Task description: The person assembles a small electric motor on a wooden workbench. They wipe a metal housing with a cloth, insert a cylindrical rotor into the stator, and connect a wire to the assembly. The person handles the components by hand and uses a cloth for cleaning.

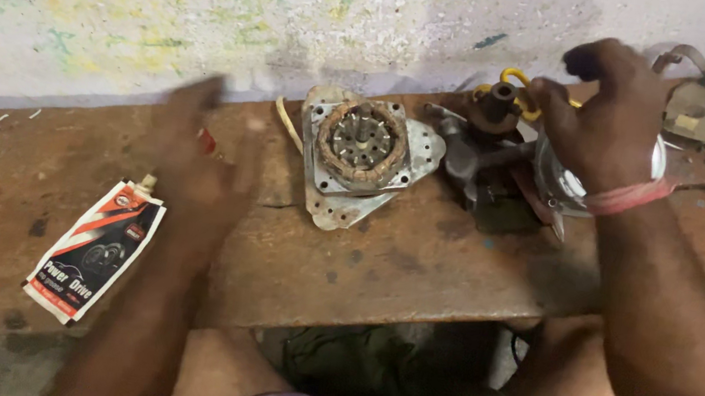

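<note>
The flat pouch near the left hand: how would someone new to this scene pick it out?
Start at the long rusty-brown bench under the paint-spattered wall. At its left end, beside the blurred left hand, lies the pouch. It is the only soft, printed packet, white, orange and black; everything else is bare metal.

Body notes, head view. Both my forearms are bare, no sleeves reaching the wrists. My right hand (608, 114) is sharp in view; a band of pink-red thread circles its wrist, wound in several strands, slightly bunched on the outer side. No ring or watch visible on it. My left hand (202, 154) is smeared by blur, so no details of fingers or anything worn there can be read. Lower down, a mauve-purple garment edge over my lap, with olive-green cloth beside it. Knees bare.
</note>
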